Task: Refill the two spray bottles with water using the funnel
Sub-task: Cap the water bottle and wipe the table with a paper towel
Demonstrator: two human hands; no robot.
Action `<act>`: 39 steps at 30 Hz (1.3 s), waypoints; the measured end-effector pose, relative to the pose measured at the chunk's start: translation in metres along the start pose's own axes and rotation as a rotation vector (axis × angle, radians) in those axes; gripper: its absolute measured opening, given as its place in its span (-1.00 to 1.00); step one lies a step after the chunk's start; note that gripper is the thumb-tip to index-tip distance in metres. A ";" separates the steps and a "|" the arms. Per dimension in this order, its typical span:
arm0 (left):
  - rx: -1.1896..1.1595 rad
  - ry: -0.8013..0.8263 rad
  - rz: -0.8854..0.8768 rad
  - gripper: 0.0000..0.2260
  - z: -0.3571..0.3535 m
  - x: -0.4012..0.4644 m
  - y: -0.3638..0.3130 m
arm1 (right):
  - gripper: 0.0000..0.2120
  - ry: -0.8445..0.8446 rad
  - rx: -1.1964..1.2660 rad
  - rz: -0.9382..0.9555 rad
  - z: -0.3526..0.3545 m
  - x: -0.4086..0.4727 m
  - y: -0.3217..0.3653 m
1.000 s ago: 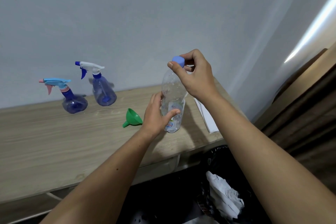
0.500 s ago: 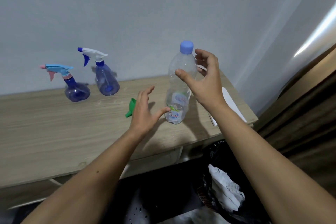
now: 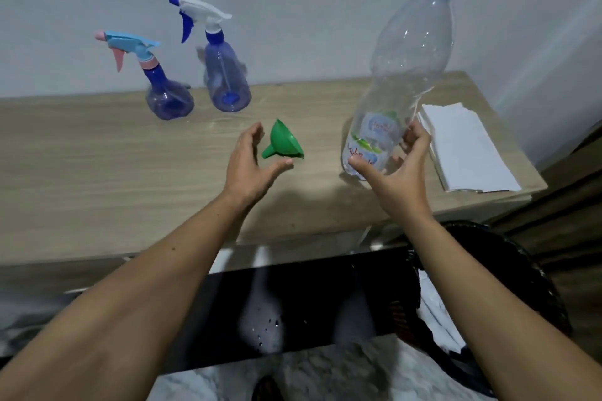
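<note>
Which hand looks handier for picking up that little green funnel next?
The left hand, probably. It hovers open right beside the green funnel, thumb almost under its rim. The right hand is open around the base of the water bottle, farther from the funnel.

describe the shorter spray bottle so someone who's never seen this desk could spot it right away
Look along the back of the wooden desk, by the grey wall, where two blue spray bottles stand side by side. It is the left one, the shorter spray bottle. Unlike the taller spray bottle with its white and dark blue head, it has a round, squat base and a light blue head with a pink trigger and nozzle.
</note>
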State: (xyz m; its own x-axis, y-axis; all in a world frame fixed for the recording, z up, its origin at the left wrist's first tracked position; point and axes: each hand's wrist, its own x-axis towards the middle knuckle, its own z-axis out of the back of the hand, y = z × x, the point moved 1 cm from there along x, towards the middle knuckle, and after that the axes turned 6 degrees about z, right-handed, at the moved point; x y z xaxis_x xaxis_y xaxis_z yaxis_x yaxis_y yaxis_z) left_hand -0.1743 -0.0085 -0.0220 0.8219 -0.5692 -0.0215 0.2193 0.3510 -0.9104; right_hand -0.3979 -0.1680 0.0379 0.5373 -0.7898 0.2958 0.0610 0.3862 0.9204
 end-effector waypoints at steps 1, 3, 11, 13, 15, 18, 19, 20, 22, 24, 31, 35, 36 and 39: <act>-0.014 0.018 0.002 -0.02 -0.002 0.004 0.000 | -0.01 -0.014 0.004 0.003 -0.003 0.000 -0.002; -0.018 0.036 -0.022 -0.04 -0.004 0.011 -0.001 | -0.09 -0.051 0.001 0.012 -0.007 0.002 -0.007; -0.033 -0.005 -0.052 -0.33 -0.003 0.014 -0.007 | -0.22 -0.110 0.034 -0.021 -0.018 0.010 -0.005; -0.051 -0.037 -0.044 -0.35 0.000 0.016 -0.012 | -0.22 -0.119 0.036 -0.024 -0.021 0.014 -0.003; -0.045 -0.064 -0.050 -0.33 0.004 0.023 -0.019 | -0.21 -0.114 0.039 -0.035 -0.024 0.020 -0.003; -0.043 -0.065 -0.036 -0.32 0.009 0.036 -0.029 | -0.19 -0.118 0.042 -0.037 -0.032 0.032 0.001; -0.024 -0.053 -0.041 -0.32 0.010 0.042 -0.032 | -0.18 -0.113 0.040 -0.032 -0.035 0.037 0.002; 0.014 -0.046 -0.061 -0.33 0.011 0.049 -0.033 | -0.19 -0.105 0.038 -0.024 -0.038 0.043 0.003; 0.101 -0.039 -0.115 -0.32 0.013 0.061 -0.039 | -0.20 -0.097 0.033 -0.003 -0.045 0.057 0.006; 0.178 -0.041 -0.146 -0.28 0.014 0.073 -0.046 | -0.20 -0.098 0.016 0.018 -0.052 0.073 0.008; 0.368 0.006 -0.169 -0.27 0.001 0.108 -0.054 | -0.17 -0.067 -0.026 0.056 -0.077 0.125 -0.005; 0.420 0.003 -0.142 -0.26 -0.001 0.129 -0.051 | -0.14 -0.045 -0.038 0.048 -0.093 0.146 -0.016; 0.427 0.007 -0.138 -0.25 0.000 0.134 -0.050 | -0.13 -0.043 -0.042 0.044 -0.098 0.150 -0.018; 0.432 0.010 -0.143 -0.25 -0.002 0.149 -0.047 | -0.14 -0.034 -0.034 0.044 -0.109 0.159 -0.026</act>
State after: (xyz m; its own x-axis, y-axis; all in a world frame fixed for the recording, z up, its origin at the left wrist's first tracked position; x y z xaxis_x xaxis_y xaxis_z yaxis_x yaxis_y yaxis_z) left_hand -0.0635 -0.1110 0.0163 0.7626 -0.6411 0.0856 0.5312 0.5453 -0.6485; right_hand -0.2226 -0.2514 0.0326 0.5111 -0.7872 0.3450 0.0670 0.4366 0.8971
